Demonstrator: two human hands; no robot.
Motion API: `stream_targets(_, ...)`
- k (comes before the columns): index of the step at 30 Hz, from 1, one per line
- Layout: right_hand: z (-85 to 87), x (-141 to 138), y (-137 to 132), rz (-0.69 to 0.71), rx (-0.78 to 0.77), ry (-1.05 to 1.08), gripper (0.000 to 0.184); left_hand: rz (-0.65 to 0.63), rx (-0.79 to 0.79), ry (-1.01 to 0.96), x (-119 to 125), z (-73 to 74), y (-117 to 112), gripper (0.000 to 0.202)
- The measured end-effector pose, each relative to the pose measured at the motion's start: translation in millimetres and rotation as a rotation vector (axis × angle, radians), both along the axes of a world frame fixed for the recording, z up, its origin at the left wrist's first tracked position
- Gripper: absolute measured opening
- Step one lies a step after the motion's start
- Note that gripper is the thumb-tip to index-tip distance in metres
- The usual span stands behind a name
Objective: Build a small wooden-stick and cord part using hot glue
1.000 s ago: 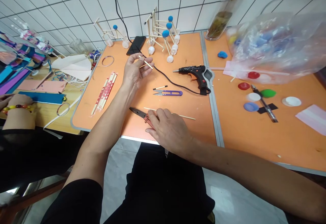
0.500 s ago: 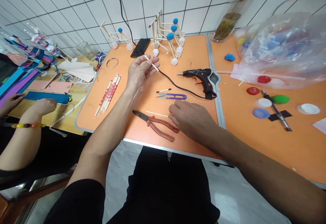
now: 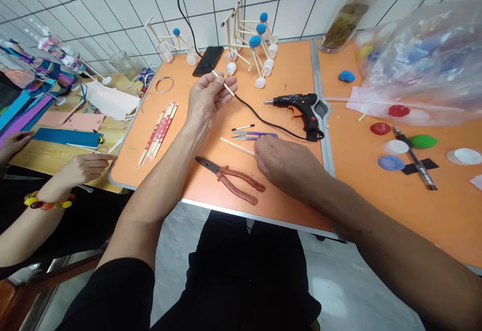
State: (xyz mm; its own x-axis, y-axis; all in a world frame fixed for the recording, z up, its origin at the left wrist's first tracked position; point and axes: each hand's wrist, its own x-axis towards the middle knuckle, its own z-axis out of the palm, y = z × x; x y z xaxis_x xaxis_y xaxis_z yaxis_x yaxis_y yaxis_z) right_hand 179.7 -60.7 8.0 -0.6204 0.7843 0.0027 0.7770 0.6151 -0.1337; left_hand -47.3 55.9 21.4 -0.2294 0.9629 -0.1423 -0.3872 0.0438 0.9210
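Note:
My left hand (image 3: 205,101) is raised over the orange table (image 3: 286,190) and pinches a short wooden stick (image 3: 223,83) between thumb and fingers. My right hand (image 3: 288,162) lies lower, closed on one end of a long thin wooden stick (image 3: 236,145) that points left and slightly up off the table. Red-handled pliers (image 3: 233,179) lie on the table just left of my right hand. Purple thread snips (image 3: 256,135) and a short black-tipped stick (image 3: 243,127) lie just beyond it.
A black glue gun (image 3: 303,107) with its cable lies behind the snips. Stick-and-cap models (image 3: 250,44) and a phone (image 3: 208,60) stand by the tiled wall. Wrapped chopsticks (image 3: 158,131) lie at left. Bottle caps (image 3: 391,147) and a plastic bag (image 3: 425,60) are at right. Another person's hands (image 3: 81,168) work at the left table.
My right hand let go of the pliers, which now lie on the table, moved right and took hold of the long stick, lifting its end. My left hand kept its short stick.

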Motion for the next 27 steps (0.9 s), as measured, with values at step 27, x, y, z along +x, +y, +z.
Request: stream_targets(27, -19.4, 12, 41, -0.292, -0.055, 0.883, 0.018, -0.258, 0.104, 0.063, 50, -5.4, -44, 0.028)
